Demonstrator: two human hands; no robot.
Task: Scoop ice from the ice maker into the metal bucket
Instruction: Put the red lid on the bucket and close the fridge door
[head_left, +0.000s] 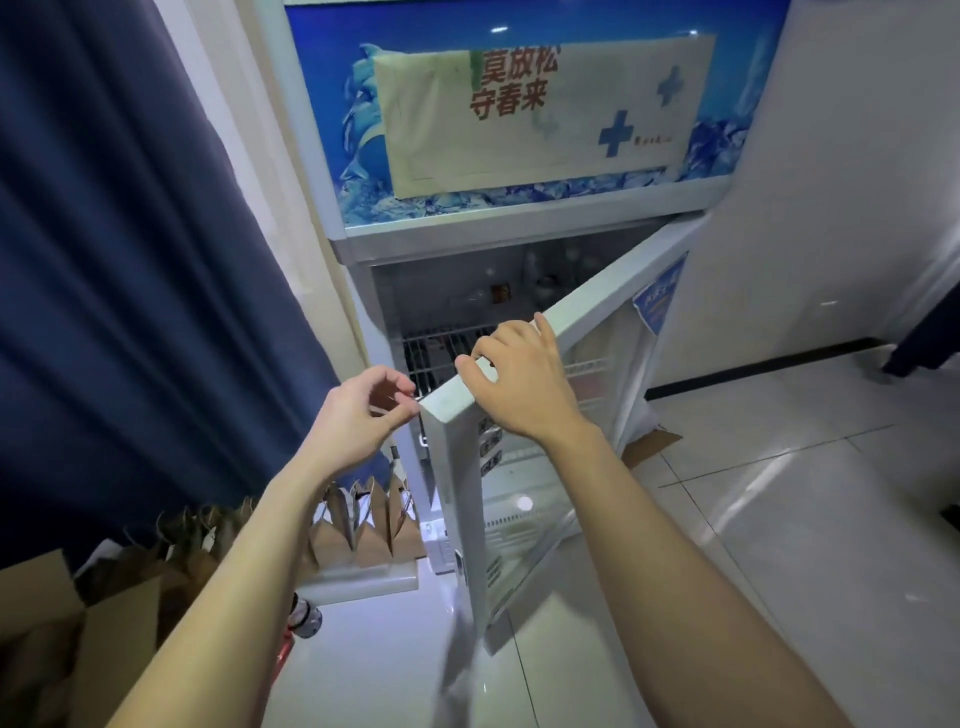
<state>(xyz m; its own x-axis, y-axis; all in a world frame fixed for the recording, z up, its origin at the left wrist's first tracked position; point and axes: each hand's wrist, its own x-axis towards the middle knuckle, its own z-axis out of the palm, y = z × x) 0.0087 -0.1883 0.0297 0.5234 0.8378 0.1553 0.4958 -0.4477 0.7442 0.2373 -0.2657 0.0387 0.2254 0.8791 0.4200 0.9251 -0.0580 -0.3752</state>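
A white upright cabinet (358, 249) with a blue ice-picture top panel stands ahead. Its glass door (613, 291) hangs swung open toward me and to the right. My right hand (519, 384) grips the door's top edge near the free corner, fingers curled over it. My left hand (358, 410) is just left of that corner, thumb and fingers pinching a small thin thing that I cannot make out. Inside, a wire shelf (441, 338) and dim shapes above it show. No ice, scoop or metal bucket is in view.
A dark blue curtain (130, 260) hangs at the left. Brown paper bags (363, 525) and cardboard boxes (67, 639) crowd the floor at lower left. A white wall (857, 182) is on the right, with tiled floor (779, 519) below.
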